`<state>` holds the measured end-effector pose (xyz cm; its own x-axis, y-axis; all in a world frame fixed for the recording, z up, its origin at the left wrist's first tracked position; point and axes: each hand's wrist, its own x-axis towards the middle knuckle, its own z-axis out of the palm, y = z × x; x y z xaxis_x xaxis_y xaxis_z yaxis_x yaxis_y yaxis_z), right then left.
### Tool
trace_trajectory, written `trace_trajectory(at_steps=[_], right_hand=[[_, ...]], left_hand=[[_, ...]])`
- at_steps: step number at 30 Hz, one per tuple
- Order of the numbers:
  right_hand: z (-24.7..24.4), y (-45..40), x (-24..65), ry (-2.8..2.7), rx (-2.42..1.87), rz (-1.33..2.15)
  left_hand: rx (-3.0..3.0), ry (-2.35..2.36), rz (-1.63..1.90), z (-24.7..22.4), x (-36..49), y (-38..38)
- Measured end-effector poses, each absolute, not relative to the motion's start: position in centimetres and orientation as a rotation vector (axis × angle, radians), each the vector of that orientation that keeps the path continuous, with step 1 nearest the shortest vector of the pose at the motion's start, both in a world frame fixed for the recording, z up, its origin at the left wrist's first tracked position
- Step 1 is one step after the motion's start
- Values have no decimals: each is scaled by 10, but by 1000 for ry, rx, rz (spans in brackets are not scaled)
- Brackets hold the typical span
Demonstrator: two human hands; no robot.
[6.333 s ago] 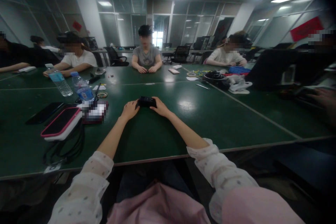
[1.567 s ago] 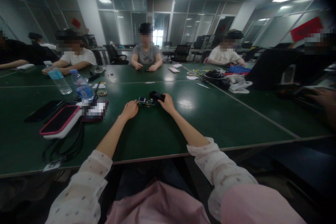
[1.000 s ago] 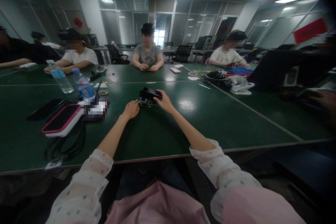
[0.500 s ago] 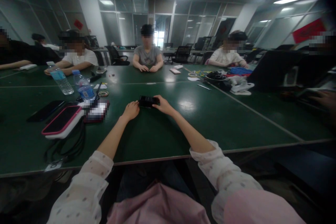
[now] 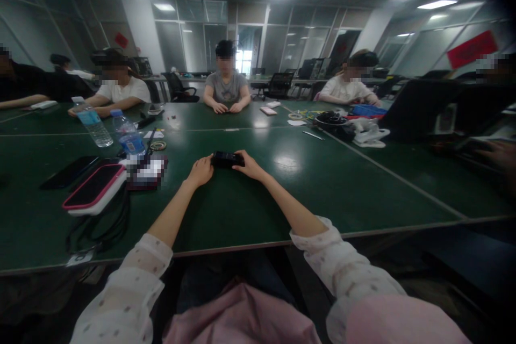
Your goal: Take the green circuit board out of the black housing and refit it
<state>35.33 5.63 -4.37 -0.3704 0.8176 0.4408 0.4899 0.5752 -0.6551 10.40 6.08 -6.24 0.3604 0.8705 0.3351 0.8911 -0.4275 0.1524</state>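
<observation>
A black phone (image 5: pixel 226 159) with a dark face is held just over the green table (image 5: pixel 250 215), or resting on it; I cannot tell which. My right hand (image 5: pixel 246 164) grips its right end, with the thumb on the near side and the fingers at the far side. At the left end, my left hand (image 5: pixel 202 170) has its fingers bent and close together against the phone. The fingertips of the left hand are partly hidden.
Left of my arms lie a pink-rimmed phone (image 5: pixel 95 185), a dark phone (image 5: pixel 69 172) and black cables (image 5: pixel 105 226). Two water bottles (image 5: pixel 129 137) stand behind, near a tape roll (image 5: pixel 158 145). A pen (image 5: pixel 313 135) and a white bundle (image 5: pixel 368 134) lie to the right. Several people sit around.
The black phone has tilted a little, so its near edge shows more. Both hands stay at its ends, and the right one has shifted slightly.
</observation>
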Motion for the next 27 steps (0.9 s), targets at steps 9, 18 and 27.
trace_trajectory(at_steps=[9,18,27], right_hand=[[-44,57,352,-2044,-1056,545],[-44,57,353,-2048,-1101,579],[-46,57,351,-2017,-1107,554]], left_hand=[[-2547,-1662,-566,-59,105,58],[-2530,-1689,-572,-57,106,58],[-2543,-1693,-549,-56,106,58]])
